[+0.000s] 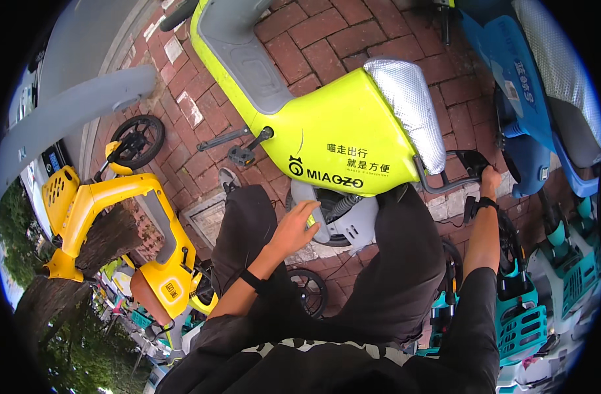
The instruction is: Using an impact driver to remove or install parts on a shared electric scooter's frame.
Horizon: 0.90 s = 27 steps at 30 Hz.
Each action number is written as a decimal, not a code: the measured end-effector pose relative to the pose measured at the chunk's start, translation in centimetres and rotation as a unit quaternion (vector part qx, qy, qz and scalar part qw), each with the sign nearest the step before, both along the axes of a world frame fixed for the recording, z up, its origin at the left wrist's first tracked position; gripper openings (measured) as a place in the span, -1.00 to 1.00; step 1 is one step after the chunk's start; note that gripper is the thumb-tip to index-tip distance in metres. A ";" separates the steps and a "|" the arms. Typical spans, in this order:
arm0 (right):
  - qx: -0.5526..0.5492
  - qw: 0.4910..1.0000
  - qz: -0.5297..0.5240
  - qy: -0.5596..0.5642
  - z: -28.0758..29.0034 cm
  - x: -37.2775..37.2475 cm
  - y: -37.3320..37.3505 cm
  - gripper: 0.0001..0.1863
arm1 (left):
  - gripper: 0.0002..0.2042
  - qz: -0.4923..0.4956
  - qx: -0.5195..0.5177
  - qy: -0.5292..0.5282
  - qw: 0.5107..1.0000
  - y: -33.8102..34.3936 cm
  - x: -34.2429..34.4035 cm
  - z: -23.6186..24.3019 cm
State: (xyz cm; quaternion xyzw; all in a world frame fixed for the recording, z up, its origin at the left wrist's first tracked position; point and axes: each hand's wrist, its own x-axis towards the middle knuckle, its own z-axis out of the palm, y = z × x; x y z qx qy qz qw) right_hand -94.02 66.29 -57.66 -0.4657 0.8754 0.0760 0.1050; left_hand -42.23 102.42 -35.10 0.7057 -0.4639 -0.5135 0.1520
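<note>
A lime-green electric scooter (343, 131) with a grey step-through floor stands tilted across the view in front of me. A silver quilted cover (408, 108) wraps its seat. My right hand (489, 182) is closed round the end of the dark rear rack (448, 186) behind the seat. Beside the rear wheel, my left hand (295, 230) has its fingers curled at a narrow grey part with a lime-green patch; what exactly it grips is partly hidden. Near it are a spring shock absorber (343, 207) and a grey guard (358, 224). A pedal (241, 155) sticks out from the scooter's side.
A yellow scooter (172, 276) stands close on the left by a tree trunk (84, 262). At the right are a blue scooter (520, 85) and several bikes with teal baskets (522, 335). Red brick paving (340, 39) lies underfoot; a road curb (107, 59) runs upper left.
</note>
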 end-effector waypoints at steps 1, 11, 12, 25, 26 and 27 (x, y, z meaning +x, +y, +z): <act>0.010 0.999 -0.004 -0.048 0.6 2.1 1.1 -0.36 | -0.50 0.016 0.006 -0.007 1.000 1.9 0.5 1.9; 0.247 0.918 0.233 -0.206 27.2 16.1 20.9 -0.40 | -0.57 0.053 -0.082 -0.037 0.995 12.8 12.9 21.5; 0.319 0.892 0.170 -0.270 30.9 19.1 22.1 -0.44 | -0.57 0.085 -0.103 -0.041 0.990 14.9 14.9 24.2; 0.211 0.926 0.171 -0.262 64.4 40.6 34.6 -0.58 | -0.59 0.306 -0.164 -0.161 0.924 47.2 43.4 35.4; 0.282 0.923 0.143 -0.218 64.9 42.1 37.1 -0.59 | -0.59 0.292 -0.119 -0.169 0.934 48.9 44.2 35.6; 0.336 0.911 0.123 -0.203 65.4 43.7 39.3 -0.59 | -0.59 0.280 -0.075 -0.178 0.940 50.4 44.5 36.1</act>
